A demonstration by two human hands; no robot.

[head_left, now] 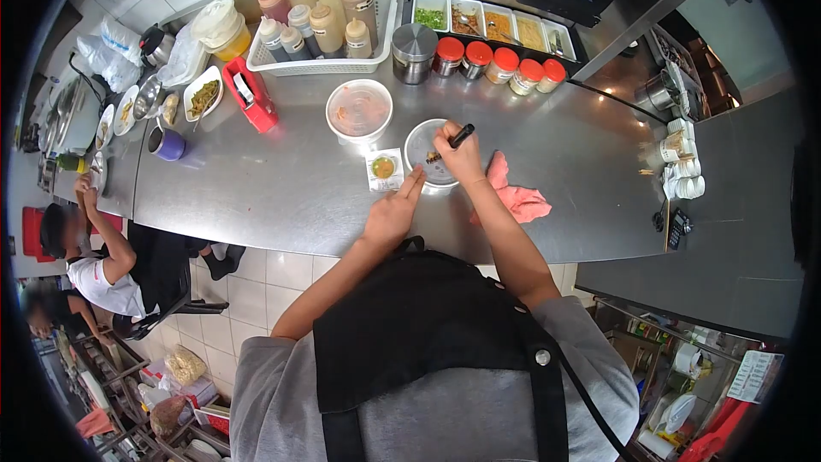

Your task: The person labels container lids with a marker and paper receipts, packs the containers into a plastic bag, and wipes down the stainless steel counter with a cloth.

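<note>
My right hand (459, 159) grips a black marker (463, 135) over the clear lid of a round plastic tub (419, 141). Some dark marks or contents show under the hand, too small to read. The fingers of my left hand (392, 212) are stretched out, with their tips at the near left edge of that lid. Just left of the tub lies a small clear packet (384, 169) with something orange and green in it. Behind the packet stands a second lidded tub (359, 109) with pinkish contents. A crumpled pink cloth (518, 200) lies right of my right forearm.
Along the back stand a white basket (386, 30) of sauce bottles, a metal canister (415, 53), several red-lidded jars (505, 64) and a tray of toppings (499, 24). A red holder (250, 98) stands left. A seated person (111, 269) works at the far left.
</note>
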